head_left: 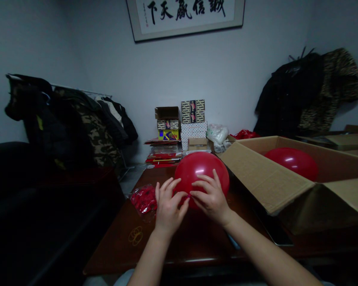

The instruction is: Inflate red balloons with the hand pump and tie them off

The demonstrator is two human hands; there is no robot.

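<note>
An inflated red balloon (203, 165) is held above the dark wooden table (113, 254), its neck turned toward me. My left hand (170, 206) pinches the neck between thumb and forefinger, its other fingers raised. From the other side, my right hand (211, 198) pinches the same small neck, with fingertips close to the balloon's skin. The fingers partly hide the neck, so I cannot tell whether it is knotted. Left of my left hand lies a clear bag of red uninflated balloons (143, 198). Several yellow rubber bands (135, 236) rest nearer the front edge.
On the right stands an open cardboard box (265, 174) with another red balloon (292, 162) inside. A dark flat phone-like object (276, 230) lies beside it. Stacked boxes (193, 131) and a white plastic bag (218, 134) stand at the back. A black sofa (47, 222) borders the left.
</note>
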